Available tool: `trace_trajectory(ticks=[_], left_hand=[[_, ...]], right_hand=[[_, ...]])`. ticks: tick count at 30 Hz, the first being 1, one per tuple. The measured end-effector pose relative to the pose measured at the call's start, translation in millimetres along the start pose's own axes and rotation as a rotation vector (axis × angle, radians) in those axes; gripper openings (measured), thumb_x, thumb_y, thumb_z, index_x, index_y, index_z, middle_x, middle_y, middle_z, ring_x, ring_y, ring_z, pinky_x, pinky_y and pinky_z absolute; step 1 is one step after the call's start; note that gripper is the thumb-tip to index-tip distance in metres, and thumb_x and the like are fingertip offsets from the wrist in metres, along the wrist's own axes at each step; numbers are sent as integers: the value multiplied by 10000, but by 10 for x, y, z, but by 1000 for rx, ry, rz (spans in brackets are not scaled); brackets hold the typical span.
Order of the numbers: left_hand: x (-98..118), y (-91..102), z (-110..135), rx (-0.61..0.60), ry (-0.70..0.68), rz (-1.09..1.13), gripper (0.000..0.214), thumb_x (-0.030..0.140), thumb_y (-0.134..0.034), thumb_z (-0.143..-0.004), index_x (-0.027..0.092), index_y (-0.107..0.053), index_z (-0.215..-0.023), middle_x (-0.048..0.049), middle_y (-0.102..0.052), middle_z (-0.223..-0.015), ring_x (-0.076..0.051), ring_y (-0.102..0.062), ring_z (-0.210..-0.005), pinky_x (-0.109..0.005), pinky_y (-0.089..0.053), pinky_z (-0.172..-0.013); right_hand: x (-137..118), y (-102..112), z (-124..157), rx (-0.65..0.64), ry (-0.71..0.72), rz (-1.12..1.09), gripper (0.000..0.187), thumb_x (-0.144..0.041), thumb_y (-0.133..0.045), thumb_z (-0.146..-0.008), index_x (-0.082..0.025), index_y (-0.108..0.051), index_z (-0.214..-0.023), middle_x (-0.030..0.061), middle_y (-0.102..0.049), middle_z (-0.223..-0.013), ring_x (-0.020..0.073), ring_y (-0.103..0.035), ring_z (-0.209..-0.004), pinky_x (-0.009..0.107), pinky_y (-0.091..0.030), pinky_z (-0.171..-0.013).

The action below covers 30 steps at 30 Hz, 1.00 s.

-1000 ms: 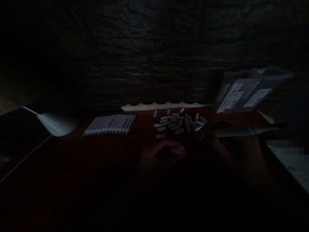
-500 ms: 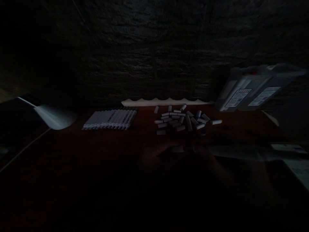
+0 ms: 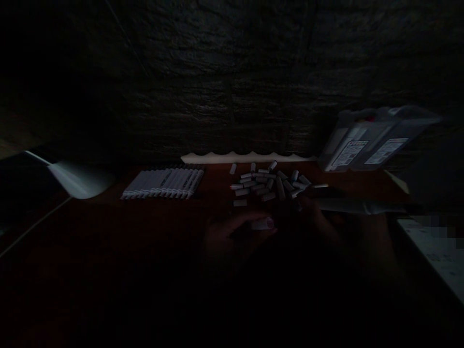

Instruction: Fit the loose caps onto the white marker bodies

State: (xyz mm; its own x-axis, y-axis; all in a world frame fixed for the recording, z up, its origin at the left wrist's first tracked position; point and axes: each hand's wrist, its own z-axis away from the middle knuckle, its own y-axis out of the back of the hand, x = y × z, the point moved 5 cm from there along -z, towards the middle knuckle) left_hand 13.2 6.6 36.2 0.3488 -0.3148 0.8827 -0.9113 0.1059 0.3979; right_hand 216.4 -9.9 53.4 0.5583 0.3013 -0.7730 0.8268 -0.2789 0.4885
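Observation:
The scene is very dark. My left hand (image 3: 232,232) is closed around a short white marker cap (image 3: 260,224) with a pinkish end, gripped between thumb and fingers. My right hand (image 3: 333,224), blurred and dim, is closed near the pile of caps. A long pale marker (image 3: 344,206) lies along it, pointing right, with a dark far end. Loose white caps (image 3: 259,186) are scattered just beyond both hands, some with coloured ends. To the left, several white markers (image 3: 165,182) lie side by side in a slanted row.
Two clear plastic cases (image 3: 362,145) with labels stand against the brick-like wall (image 3: 217,87) at the back right. A pale wavy-edged strip (image 3: 246,158) runs along the wall's foot. A white lamp shade (image 3: 79,180) is at left, and a printed sheet (image 3: 431,256) at right.
My hands have moved apart. The right went up and right, closer to the caps, while the left stays near its place with the cap's pinkish end now showing. The view has shifted slightly.

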Motion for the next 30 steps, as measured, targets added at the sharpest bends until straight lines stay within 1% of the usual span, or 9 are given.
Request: trace_trajectory(ticks=[7, 11, 13, 16, 19, 23, 26, 28, 30], left_hand=[[-61, -29, -4, 22, 35, 20, 119, 281, -780, -734, 253, -763, -848, 8, -770, -838, -173, -711, -774, -236, -567, -731], [-93, -35, -9, 33, 63, 6, 149, 271, -790, -729, 268, -764, -876, 21, -766, -848, -163, -706, -782, -230, -559, -747], [-101, -48, -11, 6, 43, 10, 161, 294, -789, -733, 271, -764, -890, 24, -765, -846, -157, -702, -765, -217, -554, -716], [-104, -63, -10, -29, 14, -3, 173, 324, -780, -741, 272, -763, -905, 21, -763, -848, -154, -700, -756, -209, -548, -694], [-108, -58, -11, -21, 25, -18, 184, 334, -788, -727, 270, -760, -898, 17, -763, -847, -158, -700, -769, -214, -547, -710], [-138, -55, -11, -32, 71, 32, 190, 364, -765, -749, 263, -753, -909, 3, -764, -897, -169, -702, -799, -223, -546, -712], [-188, -83, -3, -114, 110, 81, 242, 419, -662, -843, 258, -734, -1009, -13, -761, -908, -165, -698, -801, -221, -542, -691], [-205, -107, 6, -168, 118, 108, 283, 441, -575, -904, 259, -712, -1072, -18, -756, -939, -157, -693, -821, -223, -538, -720], [-201, -128, 15, -200, 117, 124, 293, 442, -546, -922, 266, -696, -1102, -17, -751, -988, -156, -689, -875, -226, -532, -766]], right_hand=[[-84, 49, 88, 134, -37, 66, 188, -441, -626, -863, -265, -689, -880, 43, -741, -852, 230, -712, -755, 333, -564, -622], [-137, 106, 72, 202, -87, 4, 162, -431, -646, -856, -273, -677, -856, 28, -737, -835, 215, -708, -761, 322, -573, -647], [-148, 106, 73, 222, -128, -74, 186, -454, -665, -835, -271, -693, -829, 26, -739, -814, 207, -704, -730, 305, -570, -607], [-95, 64, 79, 188, -277, -200, 260, -499, -699, -787, -242, -703, -743, 25, -719, -695, 177, -668, -586, 251, -506, -452], [-14, 25, 74, 132, -435, -280, 342, -530, -716, -750, -213, -681, -627, 11, -642, -536, 133, -562, -424, 215, -383, -329], [24, -1, 42, 82, -533, -368, 384, -541, -716, -735, -198, -666, -570, 11, -600, -493, 117, -510, -392, 211, -352, -316], [27, -26, 43, 64, -604, -409, 381, -542, -729, -714, -193, -669, -576, 9, -577, -476, 115, -487, -375, 213, -331, -314], [24, -40, 55, 67, -641, -441, 367, -529, -743, -697, -190, -664, -579, 6, -563, -466, 114, -472, -365, 215, -315, -313], [17, -39, 72, 94, -663, -458, 344, -498, -761, -679, -187, -654, -577, 4, -560, -478, 112, -481, -384, 213, -329, -331]])
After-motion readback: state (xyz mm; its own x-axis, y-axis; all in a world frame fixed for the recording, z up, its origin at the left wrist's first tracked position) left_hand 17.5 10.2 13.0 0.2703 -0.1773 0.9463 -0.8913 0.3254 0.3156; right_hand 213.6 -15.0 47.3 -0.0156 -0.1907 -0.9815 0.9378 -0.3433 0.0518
